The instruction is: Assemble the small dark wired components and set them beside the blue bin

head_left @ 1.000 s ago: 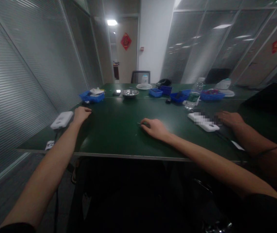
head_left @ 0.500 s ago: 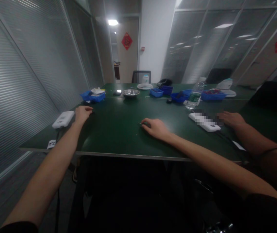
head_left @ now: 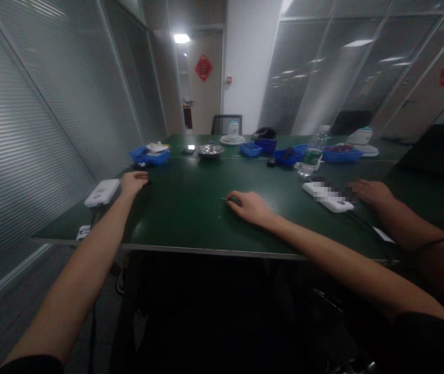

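Observation:
My left hand rests at the left of the green table, its fingers drawn together. Any item in those fingers is too small and dark to make out. Nearer the middle, my right hand lies on the tabletop with thumb and forefinger closed. A thin pale tip sticks out to the left of these fingers; what it belongs to is hidden. Close by my left forearm lies a white box-shaped device with a cable.
Another person's hand lies at the right beside a white power strip-like device. Beyond stand a water bottle, a metal bowl, a phone and several blue trays, one at the left.
Both hands keep their places and poses. Only the camera view has shifted very slightly.

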